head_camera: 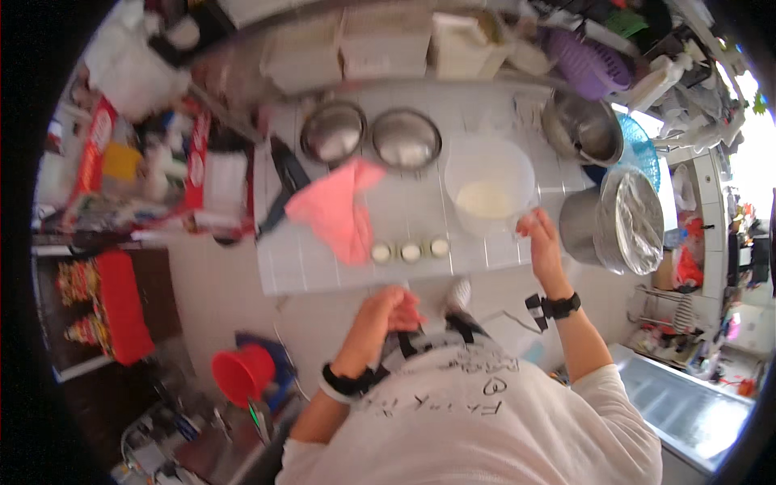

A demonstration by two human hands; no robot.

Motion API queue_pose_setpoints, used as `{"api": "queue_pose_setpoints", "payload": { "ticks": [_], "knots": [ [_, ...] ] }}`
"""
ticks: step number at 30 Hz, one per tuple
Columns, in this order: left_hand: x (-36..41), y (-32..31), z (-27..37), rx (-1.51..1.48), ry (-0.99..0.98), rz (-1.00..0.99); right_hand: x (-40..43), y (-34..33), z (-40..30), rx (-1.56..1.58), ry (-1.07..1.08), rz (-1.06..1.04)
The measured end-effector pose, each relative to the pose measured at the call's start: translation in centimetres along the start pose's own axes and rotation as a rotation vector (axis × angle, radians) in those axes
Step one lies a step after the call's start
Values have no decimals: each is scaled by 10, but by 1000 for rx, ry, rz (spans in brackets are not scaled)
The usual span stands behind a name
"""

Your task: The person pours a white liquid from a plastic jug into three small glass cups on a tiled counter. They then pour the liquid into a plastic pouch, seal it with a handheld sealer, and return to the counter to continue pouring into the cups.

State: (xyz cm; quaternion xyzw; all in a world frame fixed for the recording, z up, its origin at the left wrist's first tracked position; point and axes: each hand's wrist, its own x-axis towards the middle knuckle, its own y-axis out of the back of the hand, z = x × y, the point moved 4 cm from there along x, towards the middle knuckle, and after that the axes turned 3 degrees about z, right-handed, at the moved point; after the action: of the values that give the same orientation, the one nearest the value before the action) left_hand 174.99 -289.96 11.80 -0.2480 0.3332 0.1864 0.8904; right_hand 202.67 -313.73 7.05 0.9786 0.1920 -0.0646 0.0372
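Observation:
A white-tiled counter (400, 206) lies before me. My left hand (400, 306) hangs short of its front edge, fingers curled, nothing plainly in it. My right hand (538, 227) is raised beside a translucent plastic tub (490, 157) with pale yellow liquid (485, 199) in it; blur hides whether the fingers touch the tub or its handle. Left of the tub, near the edge, stand several small cups with pale contents (410, 251) in a row. A pink cloth (339, 212) lies crumpled to their left. Behind are two round metal bowls (406, 138).
At the counter's right stand a steel pot with a plastic-covered top (630, 221) and a large metal bowl (582, 127). White baskets (385, 45) and a purple basket (585, 60) line the back. A red bucket (242, 373) is low on the left.

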Motion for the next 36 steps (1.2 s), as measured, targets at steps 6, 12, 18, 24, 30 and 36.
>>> {"api": "queue_pose_setpoints", "payload": {
  "ticks": [6, 12, 18, 24, 30, 36],
  "knots": [
    [2, -4, 23, 30, -66, -30, 18, -17, 18, -13, -47, -55],
    [0, 10, 42, 0, -108, 67, 36, -21, -74, -743, 543, 298],
    [-4, 24, 57, -25, -196, 111, 113, -45, -168, -820, 855, 240],
    [-14, 41, 59, -68, -236, 176, 164, -83, -197, -850, 873, 145],
    [-20, 63, 55, -103, -253, 255, 147, -119, -202, -790, 870, -20],
    [-14, 110, 87, 75, -364, 395, 111, -143, -209, -790, 795, -157]
  ]
}}
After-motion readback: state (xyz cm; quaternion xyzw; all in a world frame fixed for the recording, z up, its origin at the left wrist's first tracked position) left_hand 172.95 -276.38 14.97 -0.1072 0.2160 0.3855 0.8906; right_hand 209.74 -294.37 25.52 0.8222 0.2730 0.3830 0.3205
